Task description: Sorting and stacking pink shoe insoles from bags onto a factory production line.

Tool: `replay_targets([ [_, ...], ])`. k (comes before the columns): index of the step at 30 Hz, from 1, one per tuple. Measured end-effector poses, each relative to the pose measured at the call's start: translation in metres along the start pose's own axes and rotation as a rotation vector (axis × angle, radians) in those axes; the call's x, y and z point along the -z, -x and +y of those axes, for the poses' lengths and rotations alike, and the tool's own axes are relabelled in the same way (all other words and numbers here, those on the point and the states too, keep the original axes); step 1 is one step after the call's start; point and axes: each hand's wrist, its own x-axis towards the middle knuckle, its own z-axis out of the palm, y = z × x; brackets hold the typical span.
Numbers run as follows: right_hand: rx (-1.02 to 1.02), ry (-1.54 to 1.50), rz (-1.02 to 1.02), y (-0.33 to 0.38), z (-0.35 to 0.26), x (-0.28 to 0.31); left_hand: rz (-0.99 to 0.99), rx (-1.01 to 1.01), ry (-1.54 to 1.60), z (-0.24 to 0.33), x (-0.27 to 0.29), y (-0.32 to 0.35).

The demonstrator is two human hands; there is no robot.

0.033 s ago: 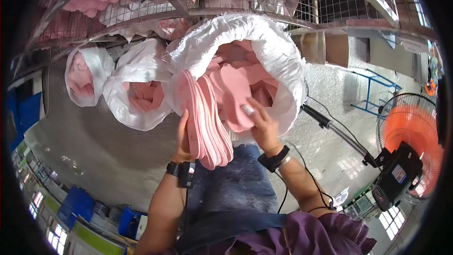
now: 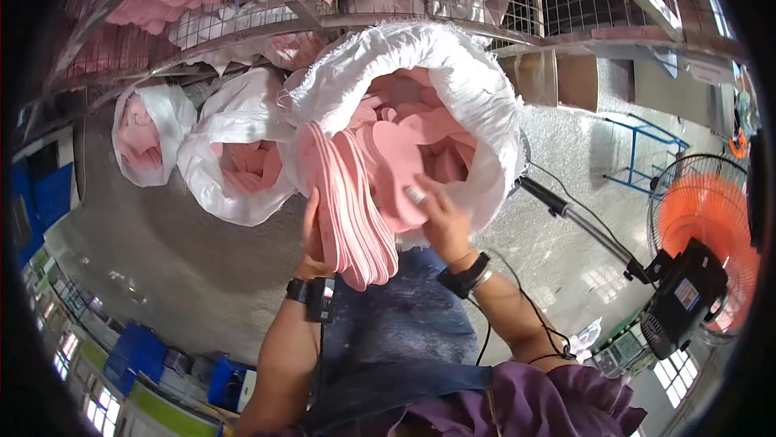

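A thick stack of pink shoe insoles (image 2: 353, 211) stands on edge in my left hand (image 2: 312, 231), which is closed around its left side. My right hand (image 2: 440, 215) has a white band on one finger and grips the lower end of a single pink insole (image 2: 398, 166). That insole lies against the right side of the stack. Both hands are over the mouth of a large white woven sack (image 2: 485, 105), where many loose pink insoles (image 2: 444, 126) lie jumbled. The palm side of my left hand is hidden by the stack.
Two smaller white sacks (image 2: 242, 105) (image 2: 174, 105) with pink pieces stand to the left. A wire-mesh rack (image 2: 404, 21) holding pink stacks runs behind. An orange fan (image 2: 695, 219) and a black-and-silver pole (image 2: 594, 227) are at right. A thin cable hangs by my right arm.
My right hand has shifted slightly left, bringing the single insole closer to the stack. My left hand and its stack have hardly moved.
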Motion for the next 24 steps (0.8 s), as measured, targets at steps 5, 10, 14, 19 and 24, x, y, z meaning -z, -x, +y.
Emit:
replay_targets([
  [5, -0.005, -0.077, -0.063, 0.042, -0.011, -0.038, 0.205, -0.007, -0.108, 0.004, 0.005, 0.0],
  [10, 0.003, -0.335, -0.23, 0.038, 0.005, -0.026, 0.295, 0.008, -0.293, 0.0, 0.024, -0.005],
  [14, -0.423, -0.581, -0.073, -0.017, 0.033, -0.031, 0.297, 0.054, -0.303, 0.004, 0.034, -0.005],
  [19, -0.065, 0.34, 0.132, -0.094, 0.096, -0.073, 0.327, 0.038, -0.301, 0.01, 0.041, 0.0],
  [24, -0.225, 0.516, -0.141, -0.12, 0.193, -0.044, 0.27, 0.1, -0.287, 0.01, 0.038, -0.011],
])
